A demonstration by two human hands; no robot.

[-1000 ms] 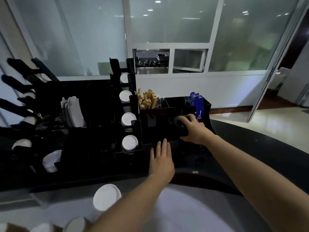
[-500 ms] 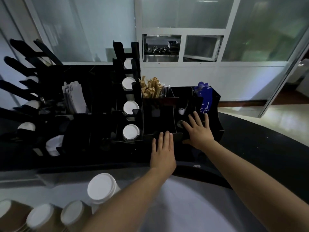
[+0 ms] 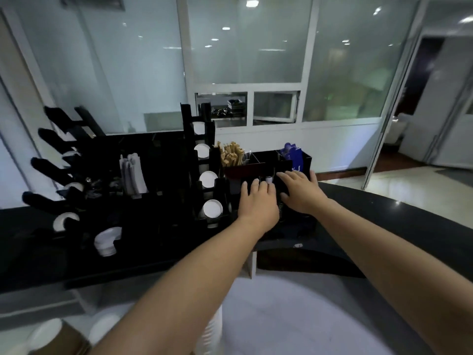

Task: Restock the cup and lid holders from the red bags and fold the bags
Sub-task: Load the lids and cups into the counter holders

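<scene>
From the head view, we have both hands flat on the black condiment caddy (image 3: 266, 172): our left hand (image 3: 257, 203) and right hand (image 3: 300, 192) lie released with straight fingers, grasping nothing. The lid holder (image 3: 207, 175) beside it shows white lids in its slots, so restocking looks well along; no red bags are in view, so folding seems left. Lidded cups (image 3: 51, 336) stand nearest us. The dark counter (image 3: 409, 226) curves before frosted glass partitions (image 3: 245, 47).

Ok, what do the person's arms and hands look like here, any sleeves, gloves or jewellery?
Both forearms are bare as far as the frame shows: no sleeves in view. The left hand and right hand wear no gloves, and no watch, bracelet or ring shows on the wrists or fingers. No cables or markings are visible.
</scene>
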